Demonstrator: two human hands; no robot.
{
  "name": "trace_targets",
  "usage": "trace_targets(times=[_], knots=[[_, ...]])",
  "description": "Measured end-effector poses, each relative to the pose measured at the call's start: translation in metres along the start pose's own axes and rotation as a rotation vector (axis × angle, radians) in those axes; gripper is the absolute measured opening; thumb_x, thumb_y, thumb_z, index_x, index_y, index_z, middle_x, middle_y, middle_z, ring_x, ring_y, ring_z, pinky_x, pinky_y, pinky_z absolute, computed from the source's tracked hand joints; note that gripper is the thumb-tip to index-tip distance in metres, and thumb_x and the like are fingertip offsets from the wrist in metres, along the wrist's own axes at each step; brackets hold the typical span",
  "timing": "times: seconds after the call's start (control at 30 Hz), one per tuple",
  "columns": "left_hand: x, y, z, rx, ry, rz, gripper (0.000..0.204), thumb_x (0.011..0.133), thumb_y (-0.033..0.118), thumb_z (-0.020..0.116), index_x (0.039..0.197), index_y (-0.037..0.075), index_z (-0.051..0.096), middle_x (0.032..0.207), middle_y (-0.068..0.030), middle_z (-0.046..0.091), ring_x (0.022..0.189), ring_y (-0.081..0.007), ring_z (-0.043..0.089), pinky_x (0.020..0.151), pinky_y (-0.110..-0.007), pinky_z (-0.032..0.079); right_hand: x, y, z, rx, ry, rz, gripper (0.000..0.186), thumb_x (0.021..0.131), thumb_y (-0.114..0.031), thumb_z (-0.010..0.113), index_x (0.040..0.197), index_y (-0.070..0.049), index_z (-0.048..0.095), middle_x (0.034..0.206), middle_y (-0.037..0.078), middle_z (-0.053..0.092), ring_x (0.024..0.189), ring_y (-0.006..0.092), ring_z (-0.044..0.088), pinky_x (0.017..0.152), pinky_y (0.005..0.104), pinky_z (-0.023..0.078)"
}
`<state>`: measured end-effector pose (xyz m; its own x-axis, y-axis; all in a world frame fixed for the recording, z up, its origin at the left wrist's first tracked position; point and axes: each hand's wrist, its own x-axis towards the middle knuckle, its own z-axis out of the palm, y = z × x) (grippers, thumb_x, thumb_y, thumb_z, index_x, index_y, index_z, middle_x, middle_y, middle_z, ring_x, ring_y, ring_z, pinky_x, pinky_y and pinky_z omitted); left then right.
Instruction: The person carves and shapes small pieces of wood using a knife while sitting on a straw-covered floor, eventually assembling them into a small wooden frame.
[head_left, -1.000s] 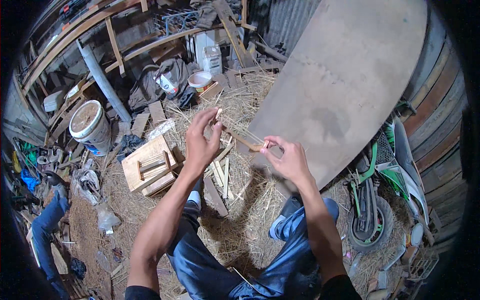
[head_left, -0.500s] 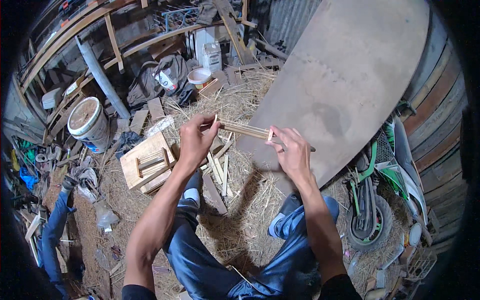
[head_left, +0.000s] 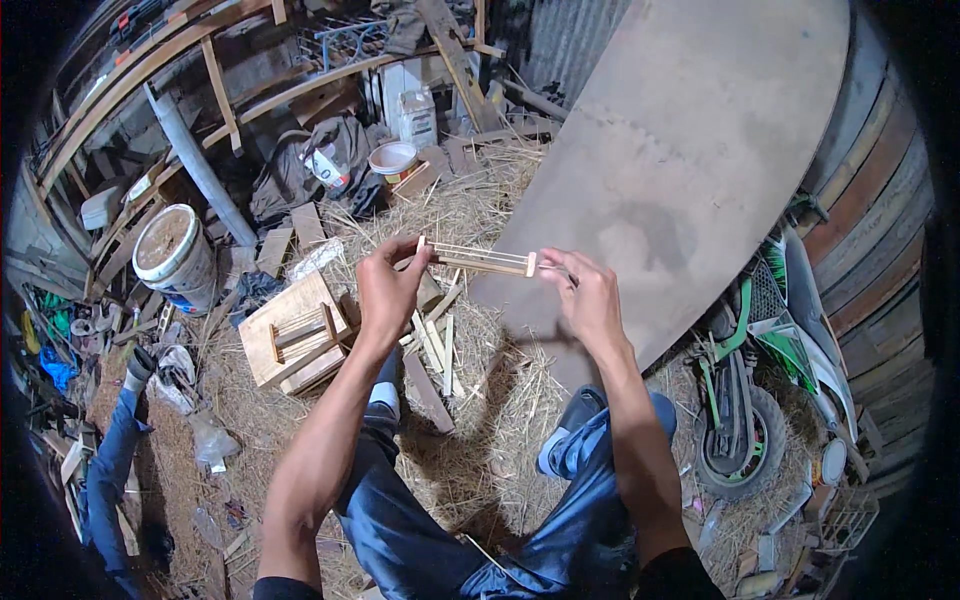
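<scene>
Between my hands is a small wooden frame (head_left: 477, 265), made of thin parallel sticks with a short crosspiece at each end. My left hand (head_left: 388, 297) pinches its left end between thumb and fingers. Just off the right crosspiece, my right hand (head_left: 588, 300) has its fingers closed around a slender grey thing (head_left: 562, 270), mostly hidden by the fingers. Below and left, a similar stick frame (head_left: 303, 334) rests on a pale wooden block (head_left: 262, 348) on the ground.
Straw and wood offcuts (head_left: 430, 385) cover the ground around my feet. A large brown board (head_left: 690, 150) leans at the right, above a green and white motorbike (head_left: 760, 400). Buckets (head_left: 172, 245) and scrap stand at the left. Another person's blue-clad leg (head_left: 112, 465) shows far left.
My right hand has let go of the frame's right end and drawn slightly away, uncovering the crosspiece. My left hand still holds the other end. The other person's leg has shifted a little.
</scene>
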<state>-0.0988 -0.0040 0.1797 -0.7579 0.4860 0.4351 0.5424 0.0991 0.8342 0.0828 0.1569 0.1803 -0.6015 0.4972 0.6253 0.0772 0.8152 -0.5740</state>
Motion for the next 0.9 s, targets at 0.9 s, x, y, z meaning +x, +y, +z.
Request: trace_targets(times=[0.9], knots=[[-0.028, -0.008, 0.013, 0.144, -0.514, 0.126, 0.022, 0.084, 0.019, 0.059, 0.098, 0.001, 0.059, 0.094, -0.0142, 0.062, 0.086, -0.0237, 0.058, 0.082, -0.035, 0.045, -0.009, -0.008, 0.013, -0.067, -0.214, 0.012, 0.033, 0.065, 0.013, 0.050, 0.086, -0.005, 0.068, 0.085, 0.010, 0.063, 0.086, 0.0266, 0.059, 0.073, 0.0351, 0.047]])
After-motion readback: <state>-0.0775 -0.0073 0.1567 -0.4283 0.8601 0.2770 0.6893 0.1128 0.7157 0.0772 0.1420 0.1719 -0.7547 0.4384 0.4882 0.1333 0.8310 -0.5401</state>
